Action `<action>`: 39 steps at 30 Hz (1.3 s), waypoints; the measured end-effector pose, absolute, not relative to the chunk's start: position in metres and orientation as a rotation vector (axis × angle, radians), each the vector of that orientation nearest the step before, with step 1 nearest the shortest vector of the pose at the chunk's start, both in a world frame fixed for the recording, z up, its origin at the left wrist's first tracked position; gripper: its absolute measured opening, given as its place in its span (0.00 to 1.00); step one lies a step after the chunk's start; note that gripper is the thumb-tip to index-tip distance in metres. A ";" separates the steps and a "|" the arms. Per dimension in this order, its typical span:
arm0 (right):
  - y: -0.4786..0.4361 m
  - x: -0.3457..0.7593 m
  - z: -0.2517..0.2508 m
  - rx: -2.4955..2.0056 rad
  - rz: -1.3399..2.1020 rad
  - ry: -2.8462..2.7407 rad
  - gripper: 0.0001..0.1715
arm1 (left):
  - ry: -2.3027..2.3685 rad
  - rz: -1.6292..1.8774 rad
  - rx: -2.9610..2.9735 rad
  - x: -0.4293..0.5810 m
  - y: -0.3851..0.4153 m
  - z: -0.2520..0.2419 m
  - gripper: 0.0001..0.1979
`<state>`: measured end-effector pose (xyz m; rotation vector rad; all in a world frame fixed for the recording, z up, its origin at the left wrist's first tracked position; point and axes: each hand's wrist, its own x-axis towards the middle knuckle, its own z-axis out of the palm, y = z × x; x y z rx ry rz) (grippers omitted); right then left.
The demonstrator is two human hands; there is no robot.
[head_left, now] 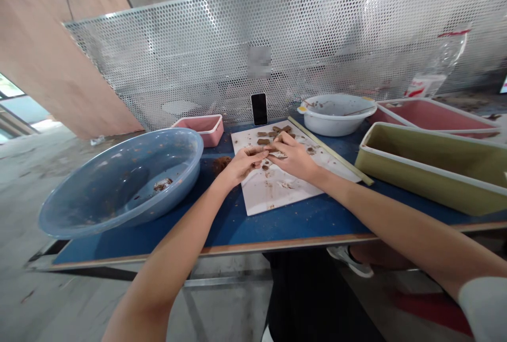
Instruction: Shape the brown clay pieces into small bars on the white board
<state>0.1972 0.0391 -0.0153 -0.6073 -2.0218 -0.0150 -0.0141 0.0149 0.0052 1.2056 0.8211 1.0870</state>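
Both hands meet over a white board [277, 194] lying on the blue table [245, 225]. My left hand [243, 163] and my right hand [292, 156] have their fingers pinched together on a small brown lump [271, 148] between them. Several brown rectangular pieces [263, 141] lie on the far part of the board, just beyond my fingers. Brown crumbs are scattered on the board.
A big blue basin [119, 183] with brown residue sits at the left. Behind are a small pink tray [202, 126], an upright phone [259, 109], a white bowl [336, 114], a long stick [328, 151], an olive tray [431, 170], a pink tray [435, 116], and a perforated metal screen [277, 40].
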 end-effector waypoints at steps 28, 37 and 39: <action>0.035 0.196 -0.012 -0.604 -0.065 -2.035 0.09 | 0.885 1.146 1.319 -0.017 0.019 0.004 0.23; 0.037 0.197 -0.013 -0.616 -0.057 -2.007 0.08 | 0.888 1.160 1.321 -0.015 0.015 0.009 0.24; 0.037 0.197 -0.013 -0.629 -0.057 -2.022 0.08 | 0.900 1.151 1.329 -0.014 0.014 0.010 0.25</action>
